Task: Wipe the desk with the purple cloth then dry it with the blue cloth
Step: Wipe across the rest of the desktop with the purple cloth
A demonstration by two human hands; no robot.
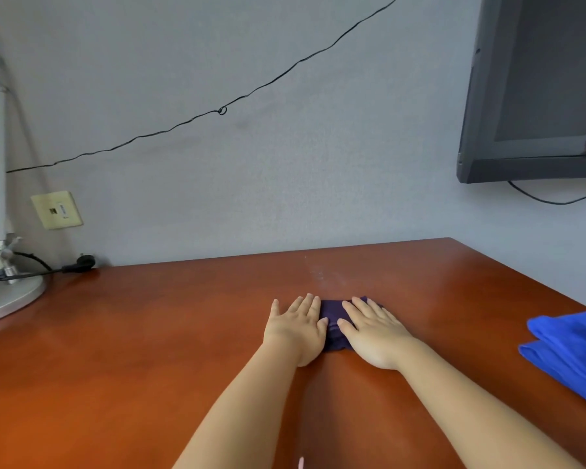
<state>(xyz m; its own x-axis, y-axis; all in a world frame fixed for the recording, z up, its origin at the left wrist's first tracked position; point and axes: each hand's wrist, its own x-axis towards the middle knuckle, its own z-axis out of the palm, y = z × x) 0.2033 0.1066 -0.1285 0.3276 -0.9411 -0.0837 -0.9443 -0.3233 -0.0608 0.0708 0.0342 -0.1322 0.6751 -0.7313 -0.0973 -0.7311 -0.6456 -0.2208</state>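
Observation:
A small folded purple cloth (332, 324) lies on the reddish-brown desk (149, 350), right of the middle. Both my hands press flat on it with straight fingers. My left hand (296, 328) covers its left edge and my right hand (372, 331) covers its right part, so only a dark strip of cloth shows between them. A blue cloth (569, 350) lies bunched at the desk's right edge, well apart from my hands. A faint pale smear (322, 275) marks the desk just beyond the purple cloth.
A silver desk lamp (0, 286) with a round base stands at the far left, its black plug and cable (78, 265) lying beside it. A dark monitor (535, 89) hangs on the wall at the upper right. The grey wall borders the desk's far edge.

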